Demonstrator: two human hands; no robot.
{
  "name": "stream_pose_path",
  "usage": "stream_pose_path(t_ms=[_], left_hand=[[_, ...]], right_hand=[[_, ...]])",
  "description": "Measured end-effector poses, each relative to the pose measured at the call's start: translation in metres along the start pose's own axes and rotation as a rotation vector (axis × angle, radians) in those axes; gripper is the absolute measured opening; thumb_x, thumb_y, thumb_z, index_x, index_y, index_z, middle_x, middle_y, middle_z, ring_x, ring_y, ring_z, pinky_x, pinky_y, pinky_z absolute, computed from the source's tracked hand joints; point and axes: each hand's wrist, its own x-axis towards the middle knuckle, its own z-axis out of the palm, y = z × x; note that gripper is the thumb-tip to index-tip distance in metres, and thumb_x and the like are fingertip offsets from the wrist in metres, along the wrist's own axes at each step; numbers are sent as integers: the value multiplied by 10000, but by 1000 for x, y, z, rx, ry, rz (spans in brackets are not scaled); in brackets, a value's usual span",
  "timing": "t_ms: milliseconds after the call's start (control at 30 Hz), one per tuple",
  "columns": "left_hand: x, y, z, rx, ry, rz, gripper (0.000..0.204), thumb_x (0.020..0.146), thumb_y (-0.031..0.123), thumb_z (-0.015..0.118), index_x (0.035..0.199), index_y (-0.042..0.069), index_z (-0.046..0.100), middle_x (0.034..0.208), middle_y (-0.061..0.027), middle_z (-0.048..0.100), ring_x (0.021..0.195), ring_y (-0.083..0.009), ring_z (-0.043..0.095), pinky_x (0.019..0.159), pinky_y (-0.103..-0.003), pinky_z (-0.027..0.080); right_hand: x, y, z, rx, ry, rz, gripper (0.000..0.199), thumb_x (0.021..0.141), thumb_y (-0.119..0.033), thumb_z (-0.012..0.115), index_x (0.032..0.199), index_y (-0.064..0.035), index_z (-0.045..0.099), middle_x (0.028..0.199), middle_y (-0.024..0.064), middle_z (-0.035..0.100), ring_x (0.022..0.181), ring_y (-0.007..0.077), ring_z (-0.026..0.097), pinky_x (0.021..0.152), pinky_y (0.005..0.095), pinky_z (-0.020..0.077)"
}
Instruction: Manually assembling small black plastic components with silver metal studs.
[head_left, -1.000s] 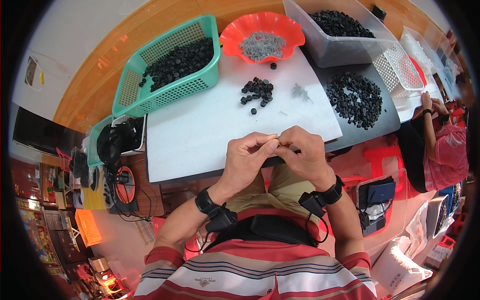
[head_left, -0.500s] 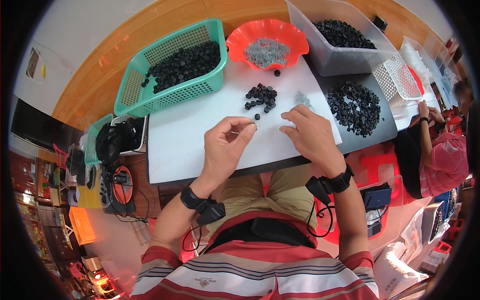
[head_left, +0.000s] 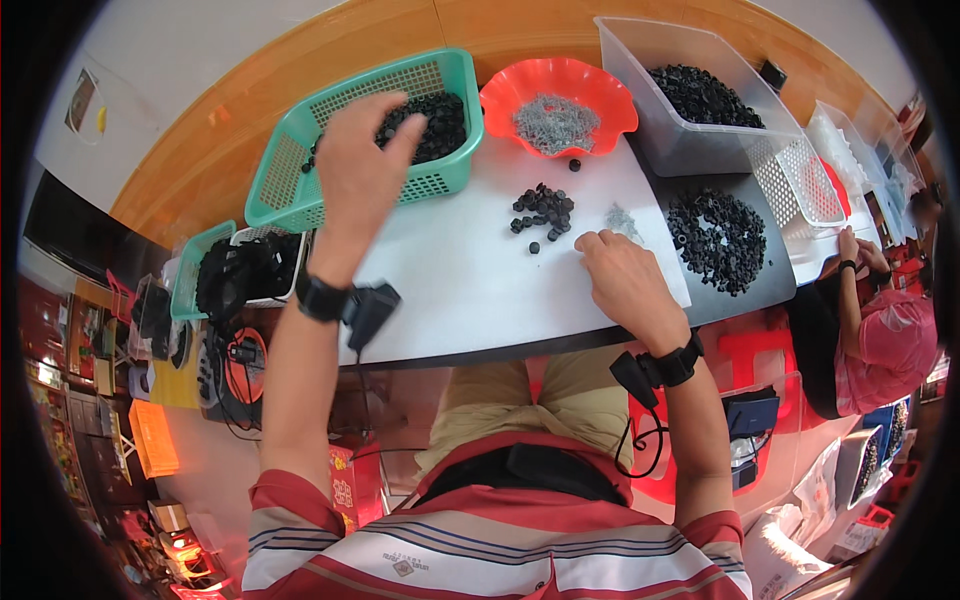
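Observation:
My left hand is raised over the near side of the green basket, slightly smeared by motion. Its thumb and fingers stand apart, with nothing visible between them. Inside that basket lie many small black round caps. On the white sheet, my right hand rests with its fingers bent together beside a little heap of clear small pieces. What its fingertips hold, if anything, is hidden. To its left sit a cluster of small black parts and a single black part.
A red wavy-rimmed bowl of clear small pieces stands at the back. Right of it is a translucent bin with black parts. Black rings cover a dark board. Another person sits at the far right.
My left hand has swung from the middle of the sheet up and left over the green basket, and its pinch has opened. My right hand has drawn its fingers together near the clear pieces.

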Motion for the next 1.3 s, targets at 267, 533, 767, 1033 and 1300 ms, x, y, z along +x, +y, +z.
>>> stream_pose_path(t_ms=[267,533,767,1033,1300], left_hand=[[-101,74,48,-278,-462,59,232,841,114,782,1066,77,737,1089,-93,738,982,-288,694,838,-383,573],[-107,69,66,-179,-614,86,207,859,110,758,1065,97,748,1068,-72,743,941,-250,699,798,-353,572],[-104,90,44,-1177,-628,-821,183,953,68,726,1121,-5,721,1079,-90,737,871,-134,702,782,-288,597],[-120,108,34,-1647,-626,-1101,239,986,49,678,1221,3,663,1111,-109,725,970,-168,729,894,-317,632],[-131,120,32,-1786,-583,-1217,229,994,64,671,1215,5,671,1122,-111,721,997,-176,728,930,-300,615]], right_hand=[[-22,0,-6,350,155,-26,150,943,-18,588,1080,5,646,965,165,645,922,373,641,792,461,517],[-33,1,7,778,258,120,105,958,1,651,1062,15,662,943,133,690,770,219,665,715,347,526],[-29,-18,20,1025,406,92,96,961,-11,673,1055,6,679,946,88,700,799,144,657,713,287,528],[-26,-30,20,895,547,-4,99,957,19,666,1055,7,664,973,114,685,825,194,664,735,299,535],[-31,-35,20,815,612,-14,90,955,8,673,1043,10,653,973,134,663,810,233,653,723,313,539]])
